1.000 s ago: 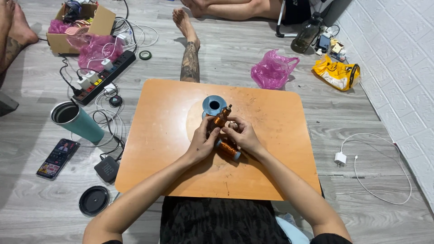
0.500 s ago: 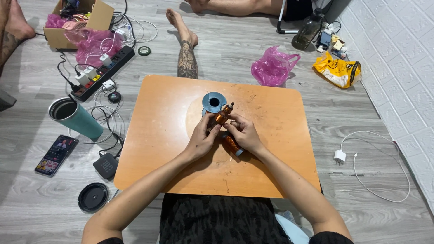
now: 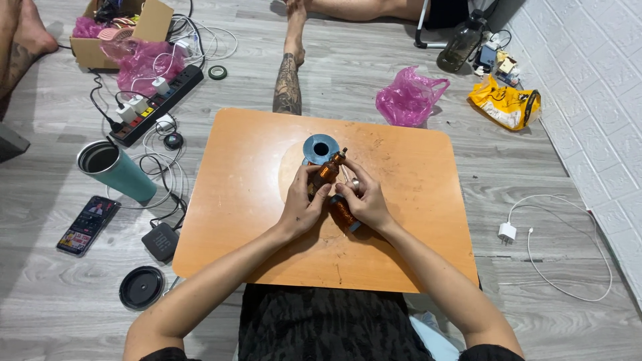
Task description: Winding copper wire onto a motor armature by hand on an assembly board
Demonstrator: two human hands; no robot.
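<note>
1. The left hand [image 3: 304, 200] is gripping the upper part of a copper-coloured coil [image 3: 328, 172], with fingers closed around it.
2. The right hand [image 3: 361, 200] is closing on the lower part of the same piece, where a second copper winding [image 3: 344, 212] is showing below the fingers.
3. The coil is sitting near the middle of the tabletop [image 3: 234, 194], tilted, with its tip pointing toward the far edge.
4. A blue spool [image 3: 319, 147] is lying just beyond the tip, toward the far edge; whether the two are touching cannot be told.
5. Both forearms are crossing the near edge of the tabletop.
6. On the floor off the left edge, a teal tumbler [image 3: 114, 170] is standing open, with its black lid [image 3: 141, 287] lying near the near-left corner.
7. A phone [image 3: 87, 224] and a small black speaker [image 3: 160, 241] are lying between the two.
8. A power strip [image 3: 157, 103] and a cardboard box [image 3: 144, 27] are lying beyond the far-left corner.
9. A pink bag [image 3: 409, 99] is sitting beyond the far-right corner, and a yellow bag [image 3: 505, 103] is lying near the wall.
10. A white charger [image 3: 507, 232] with its cable is lying off the right edge.
11. Another person's tattooed leg [image 3: 289, 73] is stretching toward the far edge.
</note>
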